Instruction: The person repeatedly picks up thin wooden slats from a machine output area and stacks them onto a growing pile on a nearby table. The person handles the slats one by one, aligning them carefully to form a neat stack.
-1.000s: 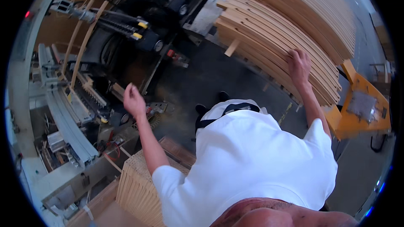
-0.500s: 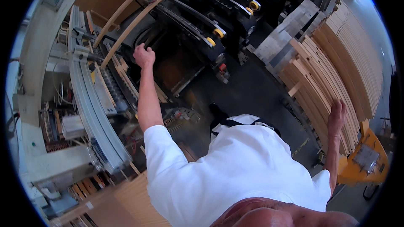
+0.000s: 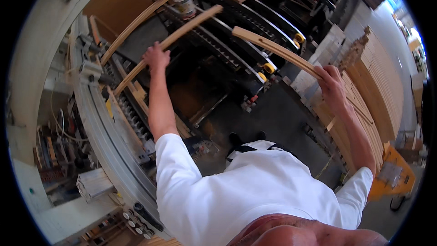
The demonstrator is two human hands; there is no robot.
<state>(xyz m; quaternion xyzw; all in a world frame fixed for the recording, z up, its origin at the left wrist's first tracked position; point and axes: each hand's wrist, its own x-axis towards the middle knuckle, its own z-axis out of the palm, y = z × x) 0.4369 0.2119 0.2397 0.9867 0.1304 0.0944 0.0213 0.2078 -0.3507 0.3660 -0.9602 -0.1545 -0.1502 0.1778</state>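
Over the machine [image 3: 236, 62], left fingers [image 3: 156, 48]: closed round the curved slat [image 3: 195, 23] near mid-length, probably for balance
Beside the stacked slats [image 3: 340, 135], right fingers [image 3: 326, 69]: gripping the grooved slat [image 3: 284, 53], far end free, apparently so it clears the pile

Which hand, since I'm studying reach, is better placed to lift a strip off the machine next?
Likely the left hand: it touches a curved strip on the machine, while the right hand holds another strip.
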